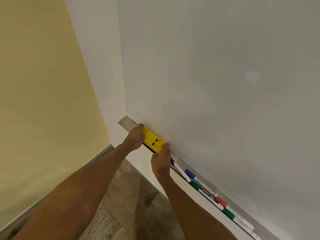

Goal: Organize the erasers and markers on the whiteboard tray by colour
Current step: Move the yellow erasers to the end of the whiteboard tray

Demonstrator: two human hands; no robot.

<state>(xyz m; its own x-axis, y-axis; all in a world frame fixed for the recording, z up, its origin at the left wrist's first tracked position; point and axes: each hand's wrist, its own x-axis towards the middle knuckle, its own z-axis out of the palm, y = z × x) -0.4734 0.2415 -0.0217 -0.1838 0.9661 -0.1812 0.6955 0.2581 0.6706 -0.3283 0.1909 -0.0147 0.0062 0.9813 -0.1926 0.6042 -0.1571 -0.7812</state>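
Both hands [135,138] grip yellow eraser [153,140] near tray end [125,121]

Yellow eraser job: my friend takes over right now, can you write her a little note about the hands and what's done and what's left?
Left hand: gripping the far end of the yellow eraser.
Right hand: pinching its near end.
The eraser sits on the whiteboard tray, near its left end, against the board.
To its right in the tray lie markers, bunched and overlapping: a blue-capped marker, a green-capped marker, a red-capped marker and another green marker. One more marker is partly hidden by the right hand.
Done: eraser at the left end, it seems.
Left: let go, then group the markers by colour; the two greens are apart.
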